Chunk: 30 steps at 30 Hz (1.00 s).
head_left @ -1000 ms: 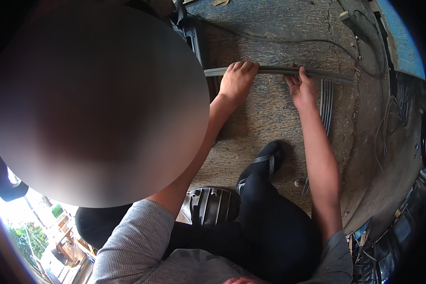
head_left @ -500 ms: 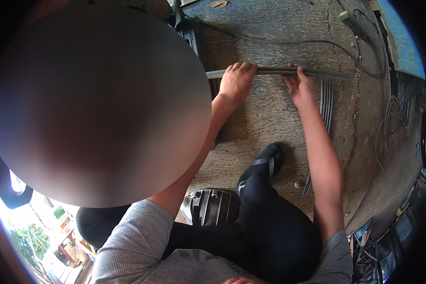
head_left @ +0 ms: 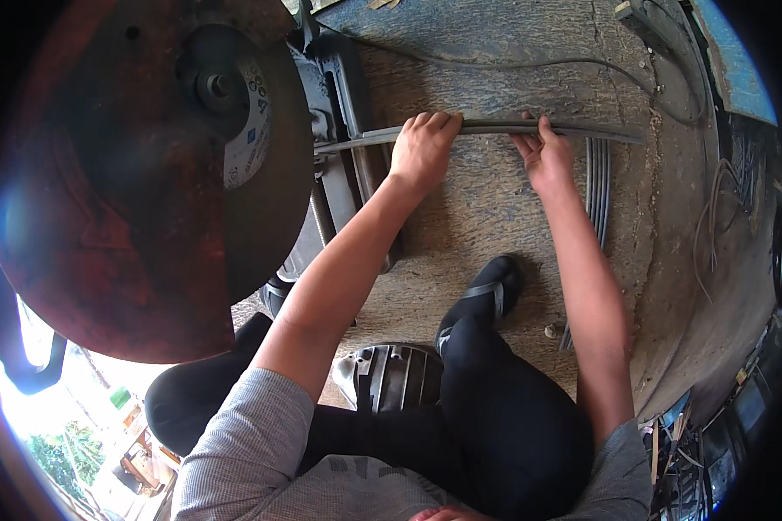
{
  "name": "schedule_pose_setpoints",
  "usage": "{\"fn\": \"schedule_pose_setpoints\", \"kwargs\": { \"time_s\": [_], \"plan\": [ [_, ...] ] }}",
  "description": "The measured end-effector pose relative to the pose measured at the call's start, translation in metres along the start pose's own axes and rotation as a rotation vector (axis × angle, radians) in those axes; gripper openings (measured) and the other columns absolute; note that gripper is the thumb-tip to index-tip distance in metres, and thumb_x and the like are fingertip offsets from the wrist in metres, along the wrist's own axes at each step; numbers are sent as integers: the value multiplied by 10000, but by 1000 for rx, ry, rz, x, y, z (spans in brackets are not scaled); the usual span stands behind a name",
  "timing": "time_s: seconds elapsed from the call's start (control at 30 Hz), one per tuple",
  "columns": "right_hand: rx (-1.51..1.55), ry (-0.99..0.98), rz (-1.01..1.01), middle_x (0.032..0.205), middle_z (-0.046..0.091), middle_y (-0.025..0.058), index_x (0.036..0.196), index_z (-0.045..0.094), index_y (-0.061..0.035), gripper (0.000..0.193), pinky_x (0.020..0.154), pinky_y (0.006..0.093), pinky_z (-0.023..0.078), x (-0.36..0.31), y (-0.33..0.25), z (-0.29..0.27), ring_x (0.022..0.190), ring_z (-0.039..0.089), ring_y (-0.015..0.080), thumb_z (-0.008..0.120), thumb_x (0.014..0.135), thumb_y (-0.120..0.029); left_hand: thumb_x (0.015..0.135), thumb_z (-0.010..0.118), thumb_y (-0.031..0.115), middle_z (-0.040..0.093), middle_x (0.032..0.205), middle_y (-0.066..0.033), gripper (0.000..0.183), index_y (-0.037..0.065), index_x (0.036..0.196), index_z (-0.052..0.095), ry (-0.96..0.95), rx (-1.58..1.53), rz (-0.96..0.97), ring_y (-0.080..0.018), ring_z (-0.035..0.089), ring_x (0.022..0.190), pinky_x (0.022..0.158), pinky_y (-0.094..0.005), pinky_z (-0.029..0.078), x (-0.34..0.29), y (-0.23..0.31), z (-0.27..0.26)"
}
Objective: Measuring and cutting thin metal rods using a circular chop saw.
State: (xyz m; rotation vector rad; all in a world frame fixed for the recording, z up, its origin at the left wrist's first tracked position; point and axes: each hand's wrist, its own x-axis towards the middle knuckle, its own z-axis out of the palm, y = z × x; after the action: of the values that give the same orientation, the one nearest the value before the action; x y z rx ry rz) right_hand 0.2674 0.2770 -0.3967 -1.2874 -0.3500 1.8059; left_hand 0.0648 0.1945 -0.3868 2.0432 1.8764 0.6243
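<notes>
- Two hands are on the metal strips: by the left hand they are gripped from above, knuckles up; by the right hand they are held more loosely, palm up, between thumb and fingers.
- Strips are held ahead of the body, above the floor; long axis runs left to right, crosswise to both forearms, with a slight bow that may be lens-made.
- Left end is pointed at the red-guarded cutting machine, near the rim of its disc; contact cannot be told. The left hand is nearer to it.
- Right end is extended past the right hand, unsupported at the tip.
- Below and right, loose rods are laid on the floor, roughly crosswise to the held strips.
- Farther out, a dark cable is strung.
</notes>
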Motion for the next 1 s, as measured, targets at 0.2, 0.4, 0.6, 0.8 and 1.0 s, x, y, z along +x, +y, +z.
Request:
{"fn": "schedule_pose_setpoints", "kwargs": {
  "time_s": [0.2,0.4,0.6,0.8,1.0],
  "plan": [
    [-7,33,11,1078,548,160,1114,366,-31,185,845,430,571,-7,3,5,988,605,278,419,972,-138,792,591,60,572,1162,-152,420,38,1208,539,117,-91,-129,-323,526,1091,946,-398,409,-33,18,-32],
    [51,114,-25,1113,514,174,1115,364,-29,186,915,476,528,-15,6,1,1067,563,289,419,972,-134,769,683,176,519,1116,-229,472,-46,1145,503,201,76,-770,-383,472,1070,949,-453,355,-169,58,-95],
    [52,123,-10,1092,506,172,1104,369,-27,181,912,490,529,-17,5,9,1060,565,296,431,967,-128,715,740,283,599,889,-250,624,-90,1115,441,-306,-257,-1296,-384,601,857,768,-424,466,-242,57,-104],
    [29,164,32,1113,504,166,1173,373,0,241,948,497,501,-9,-7,30,1058,552,292,433,966,-107,733,707,220,604,651,-176,346,-83,837,577,-45,-283,-1127,-275,630,634,625,-382,475,-274,43,-85],
    [0,150,26,1125,493,163,1183,377,6,248,949,494,502,-8,-1,47,1070,541,291,432,966,-102,748,705,176,613,645,-85,270,-68,839,631,3,-589,-1232,-130,559,612,600,-316,463,-293,28,-81]
  ]
}}
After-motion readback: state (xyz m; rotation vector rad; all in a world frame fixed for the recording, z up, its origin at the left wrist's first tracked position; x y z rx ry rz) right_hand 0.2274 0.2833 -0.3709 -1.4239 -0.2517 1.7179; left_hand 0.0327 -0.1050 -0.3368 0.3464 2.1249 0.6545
